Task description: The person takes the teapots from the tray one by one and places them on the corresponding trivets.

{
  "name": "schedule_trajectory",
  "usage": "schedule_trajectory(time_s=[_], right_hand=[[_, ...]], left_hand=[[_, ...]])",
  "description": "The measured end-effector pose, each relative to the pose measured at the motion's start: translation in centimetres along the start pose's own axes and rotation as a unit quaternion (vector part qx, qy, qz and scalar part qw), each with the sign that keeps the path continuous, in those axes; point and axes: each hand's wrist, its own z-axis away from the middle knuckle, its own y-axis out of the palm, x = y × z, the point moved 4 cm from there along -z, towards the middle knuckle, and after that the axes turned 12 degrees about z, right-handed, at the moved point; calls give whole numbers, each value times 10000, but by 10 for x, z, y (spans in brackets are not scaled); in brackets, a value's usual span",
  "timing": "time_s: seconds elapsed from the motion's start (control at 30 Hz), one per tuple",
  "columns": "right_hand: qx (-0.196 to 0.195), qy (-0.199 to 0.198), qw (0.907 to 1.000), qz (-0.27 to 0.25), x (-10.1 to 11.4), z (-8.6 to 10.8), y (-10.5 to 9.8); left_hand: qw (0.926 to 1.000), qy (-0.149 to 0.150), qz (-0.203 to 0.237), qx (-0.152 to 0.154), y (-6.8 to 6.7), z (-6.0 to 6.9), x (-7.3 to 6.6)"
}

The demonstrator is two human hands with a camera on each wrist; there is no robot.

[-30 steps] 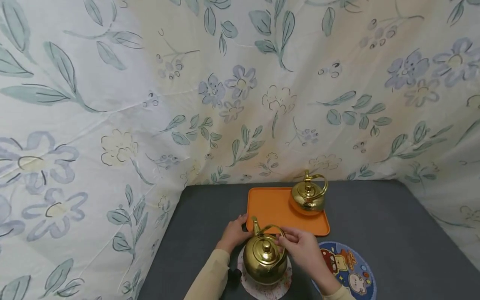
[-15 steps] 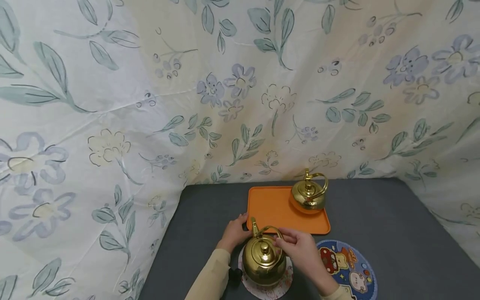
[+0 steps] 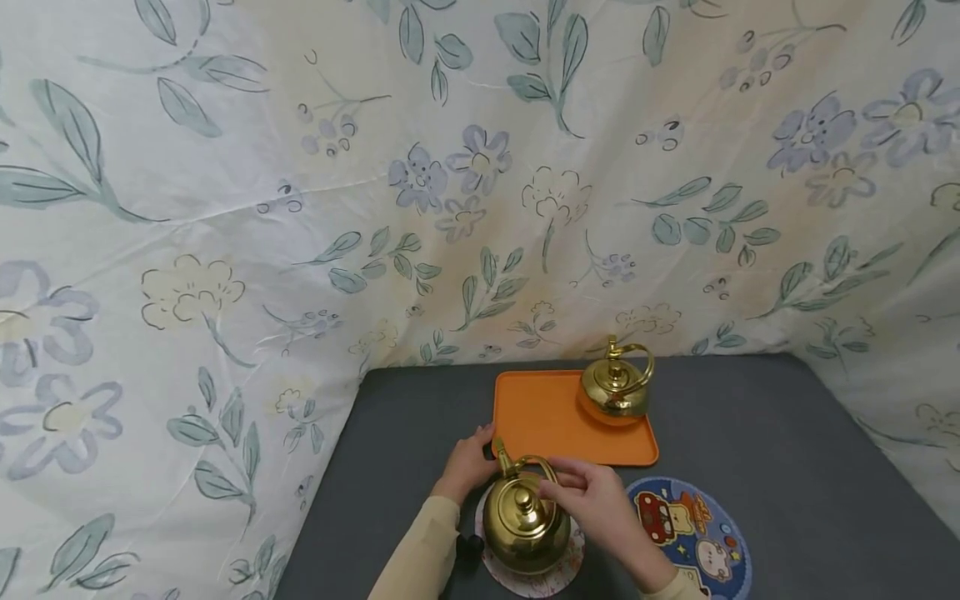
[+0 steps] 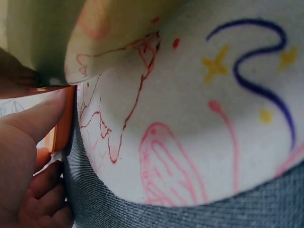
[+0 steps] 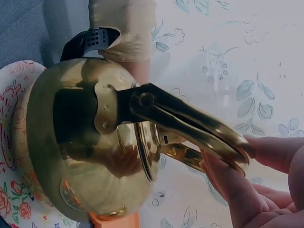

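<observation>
Shift since 1.0 s ago: front kettle has moved slightly leftward and nearer the person relative to the orange tray; right hand has gone with it. Left hand shows little change.
Right fingers: thumb and forefinger clamped on the front kettle's arched handle, one to each side of the band, as the right-wrist view shows.
Left fingers: beside the tray's near left corner, thumb close to the kettle; cannot tell whether they grip the tray or only rest against it.
Front kettle: gold, polished, lid on, spout pointing away from the person; located over the pale mat. Whether the base touches the mat is unclear.
Pale mat: round, white, drawn with red, pink, purple and yellow figures.
Tray: flat, low rim, just beyond the front kettle.
Rear kettle: second gold kettle, upright on the tray's right rear part, untouched.
Right side: blue cartoon mat, partly behind the right forearm.
Left wrist: black strap by a cream sleeve.
Ground: dark grey tabletop; flowered cloth behind.
</observation>
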Motion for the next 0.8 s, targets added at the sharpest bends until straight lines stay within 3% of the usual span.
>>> schedule_trajectory(time_s=[0.27, 0.4, 0.5, 0.67, 0.8], right_hand=[[173, -246, 9992, 262, -1, 2, -4], [172, -290, 9993, 169, -3, 2, -16], [-67, -162, 9995, 245, -7, -1, -32], [-668, -108, 9921, 1056, -9, -9, -67], [-1044, -282, 9762, 1878, -10, -16, -95]], left_hand=[[10000, 76, 2, -46, 2, 2, 0], [9999, 103, -78, -42, 3, 2, 2], [9999, 93, -67, -8, 3, 2, 1], [9999, 101, -26, -26, 2, 2, -1], [9999, 130, -13, -76, 2, 3, -1]])
